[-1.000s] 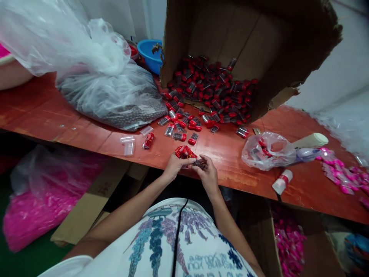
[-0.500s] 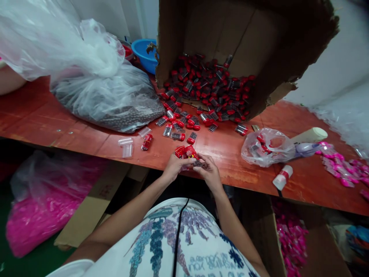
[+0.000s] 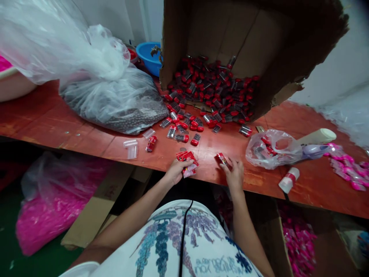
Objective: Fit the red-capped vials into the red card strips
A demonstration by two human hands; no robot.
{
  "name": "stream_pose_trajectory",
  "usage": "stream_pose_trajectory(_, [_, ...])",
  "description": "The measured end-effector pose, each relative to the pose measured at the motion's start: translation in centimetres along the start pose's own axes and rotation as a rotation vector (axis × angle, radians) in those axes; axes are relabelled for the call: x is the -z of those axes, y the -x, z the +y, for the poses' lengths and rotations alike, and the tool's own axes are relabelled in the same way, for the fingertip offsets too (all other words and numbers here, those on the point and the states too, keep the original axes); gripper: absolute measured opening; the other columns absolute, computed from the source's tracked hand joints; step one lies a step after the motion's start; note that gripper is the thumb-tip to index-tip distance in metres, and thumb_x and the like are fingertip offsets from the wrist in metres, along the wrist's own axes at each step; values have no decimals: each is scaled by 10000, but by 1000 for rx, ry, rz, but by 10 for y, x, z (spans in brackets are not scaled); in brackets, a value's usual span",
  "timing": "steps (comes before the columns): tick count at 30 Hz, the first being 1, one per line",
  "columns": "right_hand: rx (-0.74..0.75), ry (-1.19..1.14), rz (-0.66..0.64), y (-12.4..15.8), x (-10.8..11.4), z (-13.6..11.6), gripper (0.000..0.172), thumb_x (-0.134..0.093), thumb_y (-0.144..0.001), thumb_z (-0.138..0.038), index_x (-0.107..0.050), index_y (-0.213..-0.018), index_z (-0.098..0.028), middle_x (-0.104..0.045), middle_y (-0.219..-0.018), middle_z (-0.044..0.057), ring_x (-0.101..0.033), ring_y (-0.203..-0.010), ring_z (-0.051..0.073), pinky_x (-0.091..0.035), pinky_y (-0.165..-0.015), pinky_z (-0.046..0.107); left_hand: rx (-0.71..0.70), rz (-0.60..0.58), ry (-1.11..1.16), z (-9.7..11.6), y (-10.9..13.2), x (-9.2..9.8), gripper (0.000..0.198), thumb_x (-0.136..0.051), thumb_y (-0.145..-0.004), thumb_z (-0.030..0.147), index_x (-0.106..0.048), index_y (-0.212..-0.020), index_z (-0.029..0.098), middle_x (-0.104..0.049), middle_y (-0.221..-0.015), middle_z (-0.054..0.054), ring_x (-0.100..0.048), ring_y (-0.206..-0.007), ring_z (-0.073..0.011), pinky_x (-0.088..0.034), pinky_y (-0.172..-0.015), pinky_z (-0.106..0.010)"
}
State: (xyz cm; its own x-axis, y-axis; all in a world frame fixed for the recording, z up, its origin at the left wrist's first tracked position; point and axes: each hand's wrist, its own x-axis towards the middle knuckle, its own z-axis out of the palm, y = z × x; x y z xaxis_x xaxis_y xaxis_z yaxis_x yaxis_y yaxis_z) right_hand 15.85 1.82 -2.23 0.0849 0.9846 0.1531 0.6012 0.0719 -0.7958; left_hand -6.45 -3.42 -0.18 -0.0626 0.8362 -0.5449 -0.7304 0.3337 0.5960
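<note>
Near the table's front edge my left hand (image 3: pixel 175 171) is closed on a bunch of red printed labels (image 3: pixel 188 157), some with clear film hanging below. To its right, my right hand (image 3: pixel 235 176) grips a small bottle with a red label (image 3: pixel 221 158), tilted just above the tabletop; its lower end is hidden by my fingers. Small red-capped bottles (image 3: pixel 195 139) with dark beads inside lie loose beyond my hands. On the left a red-wrapped bottle (image 3: pixel 151 144) lies beside clear empty tubes (image 3: pixel 132 152).
A big cardboard box (image 3: pixel 175 42) lies on its side, with many bottles spilling out. A clear sack of dark beads (image 3: pixel 115 104) rests on the left. On the right are a plastic bag (image 3: pixel 272 148), a white roll with a red band (image 3: pixel 289 180) and pink-capped containers (image 3: pixel 343 165).
My hands have come apart: the right one moved right with a small red-labelled bottle, while the left stays in place with the labels. The view has shifted slightly.
</note>
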Motion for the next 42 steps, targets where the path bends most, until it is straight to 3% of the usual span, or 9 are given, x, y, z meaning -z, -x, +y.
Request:
stream_pose_trajectory(2, [83,-13,-22,6,-6,-13,346,-628,-749,-409,-655,-1017,-192,-579,-1017,91,-555,-914,225,-466,-792,372,-12,12,-7,-4,-1,0,234,-769,-564,79,-649,-762,104,-698,-687,-63,-655,-566,-189,-574,-561,-351])
stream_pose_trajectory(5, [160,-218,-307,21,-32,-45,260,-606,-788,-359,-634,-999,-210,-618,-927,52,-585,-802,180,-484,-696,294,-59,21,-1,-8,-2,-3,242,-797,-532,89,-643,-719,102,-692,-657,-47,-651,-554,-170,-564,-566,-301])
stream_pose_trajectory(8, [219,-305,-397,27,-55,-68,258,-545,-838,-289,-595,-1083,-226,-641,-942,36,-603,-852,176,-482,-736,281,-94,31,21,-4,-1,0,288,-805,-529,102,-660,-778,106,-710,-712,-51,-670,-605,-173,-565,-612,-293])
stream_pose_trajectory(14, [445,-217,-599,-1,-73,-76,351,-442,-871,-169,-568,-1188,-252,-670,-958,20,-630,-844,160,-478,-762,271,-175,100,58,15,4,17,330,-787,-561,91,-670,-869,109,-728,-801,-75,-690,-690,-196,-570,-670,-314])
stream_pose_trajectory(21, [667,280,-422,-67,-97,-65,455,-396,-865,-59,-539,-1258,-238,-519,-1337,73,-436,-1214,248,-355,-990,412,-135,248,149,25,-2,19,170,-714,-603,21,-658,-746,94,-698,-661,-56,-653,-541,-165,-567,-556,-293])
stream_pose_trajectory(24, [714,400,-465,-71,-100,-55,376,-440,-881,-115,-581,-1207,-238,-566,-1254,96,-463,-1140,259,-387,-943,409,-105,233,180,27,-2,19,139,-685,-632,6,-667,-745,85,-698,-669,-60,-652,-546,-158,-566,-560,-285])
stream_pose_trajectory(29, [606,262,-415,-28,-82,-50,273,-464,-903,-228,-613,-1130,-205,-610,-1037,114,-529,-985,246,-433,-873,377,-52,257,199,28,-4,21,99,-683,-684,59,-673,-780,80,-694,-668,-76,-644,-525,-158,-539,-497,-259])
stream_pose_trajectory(35, [144,-285,-362,34,-59,-61,380,-506,-880,-362,-479,-1233,-224,-633,-942,40,-602,-781,174,-489,-702,290,-1,189,277,22,-11,17,81,-661,-729,71,-663,-808,91,-697,-713,-77,-655,-581,-140,-550,-568,-243])
stream_pose_trajectory(42, [39,-387,-398,49,-59,-67,359,-564,-832,-375,-546,-1154,-217,-647,-900,27,-599,-762,161,-488,-695,275,-17,209,253,16,-12,6,144,-697,-686,70,-651,-818,107,-695,-733,-58,-659,-608,-151,-562,-616,-278])
